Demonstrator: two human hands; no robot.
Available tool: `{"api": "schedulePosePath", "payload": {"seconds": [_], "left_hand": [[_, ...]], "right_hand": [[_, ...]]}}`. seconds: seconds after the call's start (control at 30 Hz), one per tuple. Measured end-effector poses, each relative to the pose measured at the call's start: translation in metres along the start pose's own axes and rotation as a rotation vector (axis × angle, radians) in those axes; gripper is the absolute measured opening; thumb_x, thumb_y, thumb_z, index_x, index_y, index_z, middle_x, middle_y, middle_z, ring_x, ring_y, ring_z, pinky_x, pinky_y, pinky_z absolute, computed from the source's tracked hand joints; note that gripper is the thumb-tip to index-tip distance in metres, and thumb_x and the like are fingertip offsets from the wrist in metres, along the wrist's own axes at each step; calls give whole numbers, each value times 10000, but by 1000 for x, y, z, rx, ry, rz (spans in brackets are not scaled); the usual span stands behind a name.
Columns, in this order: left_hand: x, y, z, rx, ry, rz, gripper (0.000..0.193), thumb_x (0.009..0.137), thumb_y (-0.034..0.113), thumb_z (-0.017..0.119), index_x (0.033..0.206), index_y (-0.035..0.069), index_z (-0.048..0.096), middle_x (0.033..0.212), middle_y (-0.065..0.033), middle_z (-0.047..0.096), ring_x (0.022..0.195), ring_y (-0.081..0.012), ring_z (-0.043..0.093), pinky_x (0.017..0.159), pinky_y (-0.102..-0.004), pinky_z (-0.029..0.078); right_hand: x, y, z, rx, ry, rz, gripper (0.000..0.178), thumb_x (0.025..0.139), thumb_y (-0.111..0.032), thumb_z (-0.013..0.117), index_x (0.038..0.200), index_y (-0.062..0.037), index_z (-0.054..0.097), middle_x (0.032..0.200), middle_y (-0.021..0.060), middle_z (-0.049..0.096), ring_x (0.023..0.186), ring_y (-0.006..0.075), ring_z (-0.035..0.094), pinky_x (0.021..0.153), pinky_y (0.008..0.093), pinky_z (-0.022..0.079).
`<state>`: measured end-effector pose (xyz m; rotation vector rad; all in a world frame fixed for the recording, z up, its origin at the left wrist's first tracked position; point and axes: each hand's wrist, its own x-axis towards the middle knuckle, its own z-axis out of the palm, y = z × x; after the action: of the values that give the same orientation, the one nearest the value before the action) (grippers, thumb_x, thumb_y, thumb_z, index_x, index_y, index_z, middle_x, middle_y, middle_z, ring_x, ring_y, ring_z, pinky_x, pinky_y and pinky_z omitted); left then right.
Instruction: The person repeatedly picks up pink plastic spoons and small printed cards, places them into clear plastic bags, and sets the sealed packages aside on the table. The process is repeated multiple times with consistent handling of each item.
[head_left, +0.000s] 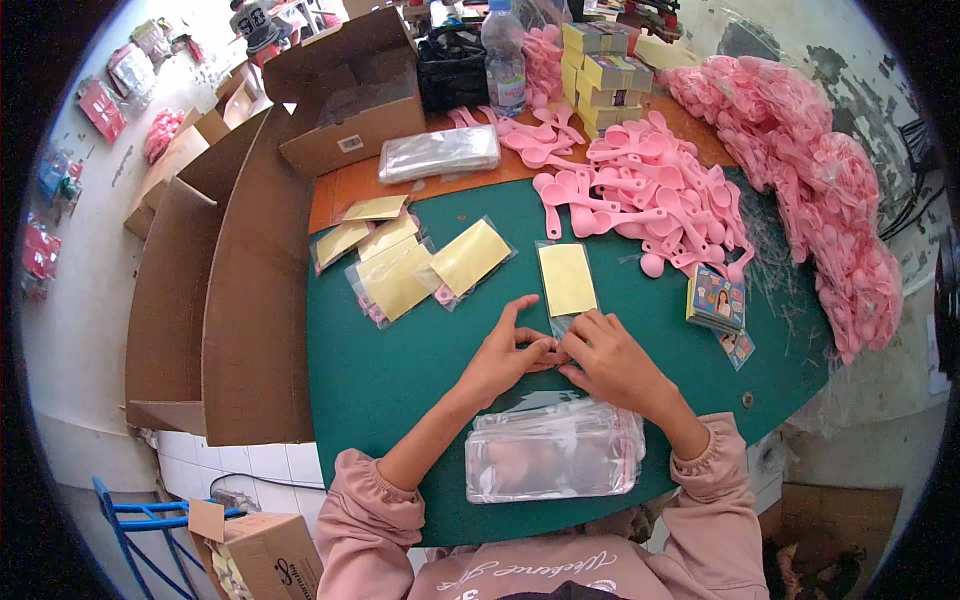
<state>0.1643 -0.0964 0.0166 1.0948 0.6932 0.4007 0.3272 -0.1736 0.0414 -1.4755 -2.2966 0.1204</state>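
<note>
In front of me lies a clear plastic bag with a yellow card (567,280) inside, its near end under my fingers. My left hand (508,352) pinches at that near end from the left, its index finger raised. From the right, my right hand (612,362) presses its closed fingers on the same end, hiding what is between them. Just nearer to me is a stack of empty clear bags (545,465). Beyond my left hand are several filled bags with yellow cards (395,270), pink bits showing at their edges.
A heap of pink plastic spoons (650,190) covers the far right of the green table. Printed cards (716,300) are stacked at the right. Wrapped clear bags (440,153), a water bottle (503,60) and boxed card stacks (605,75) stand behind. Cardboard boxes (255,300) border the left.
</note>
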Motion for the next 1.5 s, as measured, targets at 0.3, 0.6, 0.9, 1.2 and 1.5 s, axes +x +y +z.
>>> {"api": "schedulePosePath", "payload": {"seconds": [0.3, 0.6, 0.9, 1.2, 1.5], "left_hand": [[-1, 8, 0, -165, 72, -88, 518, 861, 56, 527, 1284, 41, 229, 932, -145, 566, 888, -200, 606, 771, -295, 516], [1, 1, 2, 6, 157, 62, 591, 779, 6, 615, 1270, 65, 291, 846, -85, 581, 792, -150, 601, 715, -267, 519], [2, 7, -5, 85, 70, 24, 540, 814, 19, 570, 1272, 62, 289, 825, -87, 560, 814, -166, 611, 702, -266, 518], [0, 5, -11, 146, -26, -10, 241, 847, 82, 549, 1078, 16, 536, 879, -61, 576, 861, -131, 599, 756, -230, 502], [-1, 15, -9, -219, -56, -78, 175, 850, 53, 535, 1020, 23, 566, 951, -52, 553, 897, -130, 591, 738, -224, 505]], "right_hand": [[2, -4, 7, -277, 229, -148, 118, 729, -154, 590, 761, -51, 542, 766, 62, 486, 797, 225, 510, 751, 367, 397], [0, -2, 5, 0, 145, -113, 125, 710, -127, 630, 735, -68, 523, 748, 49, 488, 773, 212, 511, 779, 372, 377], [-62, 110, -104, 967, 239, 201, 129, 773, -127, 609, 763, -46, 509, 721, 45, 515, 697, 171, 498, 704, 314, 426], [-42, 94, -69, -24, 284, 400, 499, 628, 24, 528, 1115, -17, 426, 1086, 168, 452, 1052, 332, 431, 939, 393, 330], [-17, 33, -4, 369, 201, 309, 185, 739, -28, 621, 897, -6, 528, 927, 107, 417, 778, 224, 527, 699, 314, 460]]}}
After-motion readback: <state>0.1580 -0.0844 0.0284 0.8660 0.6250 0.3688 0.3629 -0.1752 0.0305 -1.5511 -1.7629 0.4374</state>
